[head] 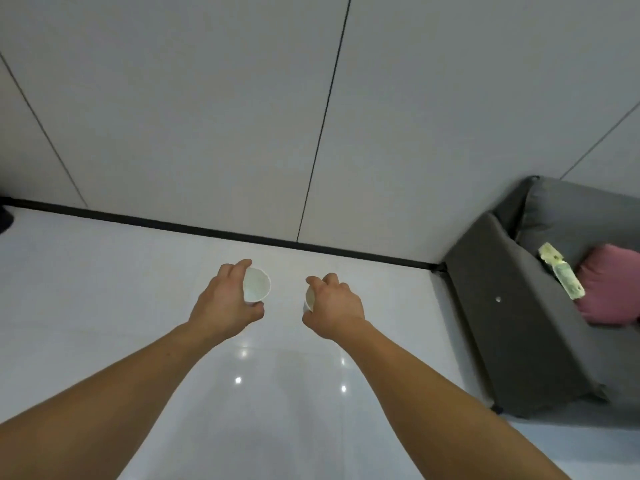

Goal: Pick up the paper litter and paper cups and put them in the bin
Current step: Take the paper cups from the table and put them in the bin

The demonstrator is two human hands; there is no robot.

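Left hand (225, 299) grips a white paper cup (256, 285), mouth tipped toward the camera. Right hand (334, 306) grips a second cup (309, 300) — mostly hidden. Both held above the glossy floor (104, 289); grey sofa (519, 323) well right.

The left cup (257, 285), white paper, is gripped tipped, mouth showing; the right cup (309, 300) (mostly hidden) is white too.
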